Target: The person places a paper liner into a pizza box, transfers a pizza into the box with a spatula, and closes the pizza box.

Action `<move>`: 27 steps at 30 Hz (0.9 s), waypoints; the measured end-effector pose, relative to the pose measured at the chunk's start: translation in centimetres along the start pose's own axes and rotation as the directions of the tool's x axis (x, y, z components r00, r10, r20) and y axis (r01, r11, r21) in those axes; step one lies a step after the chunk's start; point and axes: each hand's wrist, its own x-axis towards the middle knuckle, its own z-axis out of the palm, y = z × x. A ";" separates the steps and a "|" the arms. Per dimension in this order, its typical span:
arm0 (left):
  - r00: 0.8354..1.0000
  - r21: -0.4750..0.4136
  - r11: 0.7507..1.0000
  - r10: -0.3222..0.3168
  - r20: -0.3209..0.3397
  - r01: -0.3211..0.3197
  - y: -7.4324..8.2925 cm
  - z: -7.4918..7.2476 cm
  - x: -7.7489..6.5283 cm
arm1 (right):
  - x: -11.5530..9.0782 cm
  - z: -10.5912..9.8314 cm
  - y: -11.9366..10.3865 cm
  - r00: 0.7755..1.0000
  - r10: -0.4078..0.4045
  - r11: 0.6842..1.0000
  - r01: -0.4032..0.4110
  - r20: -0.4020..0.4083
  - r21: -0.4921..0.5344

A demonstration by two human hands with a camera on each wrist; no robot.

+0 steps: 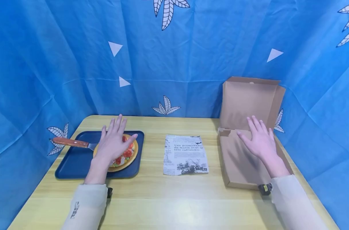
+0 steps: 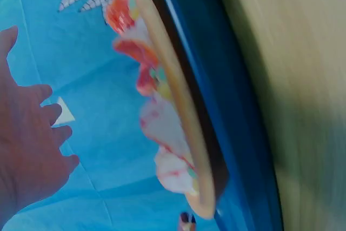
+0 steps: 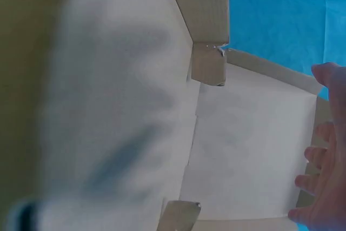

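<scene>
Above the pizza on the dark blue tray, my left hand hovers with spread fingers and holds nothing. The left wrist view shows that pizza from the side, with a gap between it and the hand. A spatula with a wooden handle sticks out over the tray's left side; its blade is mostly hidden by the pizza and hand. Over the open cardboard pizza box, my right hand is held with straight fingers, touching nothing. Its lid stands upright behind.
A sheet of newsprint-patterned paper lies flat between tray and box on the wooden table. A blue curtain with leaf prints hangs behind the table and along both sides.
</scene>
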 end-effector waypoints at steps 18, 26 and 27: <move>0.997 -0.010 0.997 0.072 -0.035 -0.072 5.9 1.9 0.4 | -4.0 -1.0 2.5 0.986 0.008 1.000 -0.006 -0.167 0.010; 0.995 -0.029 0.994 0.104 -0.001 -0.104 8.3 3.0 1.3 | -5.1 -1.1 4.4 0.982 0.035 0.999 -0.032 -0.188 0.016; 0.994 -0.029 0.993 0.110 -0.001 -0.110 8.5 3.2 1.5 | -5.2 -1.1 4.7 0.980 0.038 0.999 -0.035 -0.195 0.017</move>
